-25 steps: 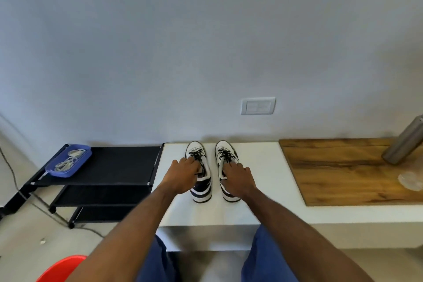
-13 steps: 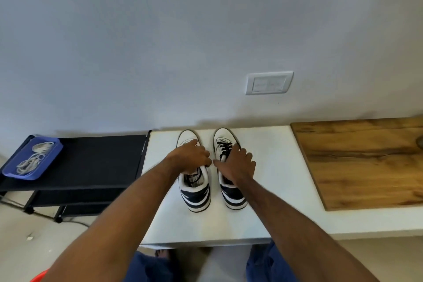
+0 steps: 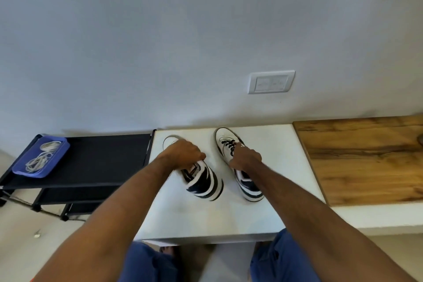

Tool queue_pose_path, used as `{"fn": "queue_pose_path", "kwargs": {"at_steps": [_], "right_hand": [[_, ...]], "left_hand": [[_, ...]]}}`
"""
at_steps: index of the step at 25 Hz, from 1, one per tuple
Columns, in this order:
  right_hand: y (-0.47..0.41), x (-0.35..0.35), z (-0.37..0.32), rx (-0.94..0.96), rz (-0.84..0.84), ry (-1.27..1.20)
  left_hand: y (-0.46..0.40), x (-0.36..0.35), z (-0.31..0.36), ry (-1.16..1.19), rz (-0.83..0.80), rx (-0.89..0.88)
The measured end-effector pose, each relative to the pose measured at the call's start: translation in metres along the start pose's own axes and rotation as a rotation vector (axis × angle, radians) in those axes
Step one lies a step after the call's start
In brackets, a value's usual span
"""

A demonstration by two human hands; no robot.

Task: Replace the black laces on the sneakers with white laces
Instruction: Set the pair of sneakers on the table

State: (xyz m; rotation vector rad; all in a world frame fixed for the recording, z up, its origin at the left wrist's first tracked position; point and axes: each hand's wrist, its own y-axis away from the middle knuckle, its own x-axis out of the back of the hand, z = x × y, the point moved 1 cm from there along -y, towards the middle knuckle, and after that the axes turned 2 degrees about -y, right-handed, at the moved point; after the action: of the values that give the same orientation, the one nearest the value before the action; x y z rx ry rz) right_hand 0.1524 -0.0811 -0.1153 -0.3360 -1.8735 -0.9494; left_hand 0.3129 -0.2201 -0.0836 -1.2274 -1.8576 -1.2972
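Two white-and-black sneakers stand side by side on a white table [image 3: 206, 220], toes toward the wall. My left hand [image 3: 183, 152] grips the left sneaker [image 3: 203, 181] over its laced middle, hiding its laces. My right hand [image 3: 246, 158] grips the right sneaker [image 3: 249, 186] at its tongue, and the black laces [image 3: 230, 145] show just beyond my fingers. White laces [image 3: 40, 155] lie coiled in a blue tray [image 3: 58, 158] far to the left.
The blue tray sits on a black shelf rack [image 3: 103, 158] that adjoins the table's left edge. A wooden board [image 3: 366, 158] covers the counter to the right. A wall switch plate [image 3: 271, 82] is above the shoes. My knees are under the table's front edge.
The left sneaker has swung so its heel points right, and the shoes have drawn apart. The view has moved closer and lower.
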Motion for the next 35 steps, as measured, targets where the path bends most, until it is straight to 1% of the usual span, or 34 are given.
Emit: {"fn": "queue_pose_path", "kwargs": {"at_steps": [3,6,8,10,11,12,13,14,15,16,18,20,21,23,24,25,27,29,31,32,35], "right_hand": [[0.009,0.017,0.014,0.069,0.006,0.148],[0.005,0.03,0.031,0.184,-0.078,0.272],[0.0,0.034,0.041,0.336,-0.154,0.372],[-0.001,0.034,0.042,0.573,-0.218,0.575],[-0.001,0.034,0.039,0.716,-0.206,0.685],[-0.002,0.031,0.032,0.881,-0.135,0.775],[-0.004,0.026,0.024,1.042,0.005,0.84],[-0.008,0.022,0.016,1.135,0.106,0.864],[-0.012,0.019,0.01,1.188,0.169,0.837],[-0.016,0.014,0.008,1.232,0.233,0.749],[-0.017,0.008,0.005,1.18,0.263,0.477],[-0.009,-0.002,0.008,1.043,0.287,0.153],[-0.005,-0.008,0.012,0.946,0.324,-0.027],[0.004,-0.02,0.019,0.681,0.375,-0.362],[0.007,-0.026,0.019,0.545,0.36,-0.475],[0.009,-0.03,0.017,0.431,0.306,-0.554],[0.006,-0.04,0.008,0.263,0.152,-0.653],[0.007,-0.048,-0.002,0.186,0.067,-0.729],[0.008,-0.055,-0.007,0.146,0.041,-0.755],[0.008,-0.058,-0.01,0.123,0.031,-0.728],[0.014,-0.062,-0.022,0.101,0.057,-0.656]], "left_hand": [[0.025,0.01,-0.018,0.16,0.04,0.252],[0.038,0.01,-0.034,0.357,0.08,0.524],[0.039,0.006,-0.044,0.49,0.095,0.701],[0.038,0.002,-0.051,0.624,0.093,0.825],[0.036,0.0,-0.054,0.681,0.084,0.861],[0.034,-0.003,-0.055,0.727,0.066,0.885],[0.031,-0.005,-0.054,0.768,0.042,0.899],[0.029,-0.009,-0.052,0.801,0.016,0.911],[0.026,-0.014,-0.051,0.825,-0.006,0.922],[0.024,-0.019,-0.049,0.839,-0.019,0.934],[0.02,-0.025,-0.049,0.856,-0.019,0.951],[0.015,-0.026,-0.052,0.885,-0.028,0.967],[0.013,-0.027,-0.055,0.911,-0.031,0.978],[0.011,-0.03,-0.058,0.989,-0.02,1.003],[0.012,-0.033,-0.059,1.022,-0.022,1.012],[0.014,-0.037,-0.059,1.036,-0.04,1.018],[0.022,-0.048,-0.055,1.07,-0.104,1.031],[0.035,-0.06,-0.048,1.192,-0.108,1.075],[0.045,-0.066,-0.041,1.295,-0.082,1.091],[0.047,-0.068,-0.038,1.311,-0.069,1.094],[0.058,-0.058,-0.031,1.267,0.041,1.097]]}}
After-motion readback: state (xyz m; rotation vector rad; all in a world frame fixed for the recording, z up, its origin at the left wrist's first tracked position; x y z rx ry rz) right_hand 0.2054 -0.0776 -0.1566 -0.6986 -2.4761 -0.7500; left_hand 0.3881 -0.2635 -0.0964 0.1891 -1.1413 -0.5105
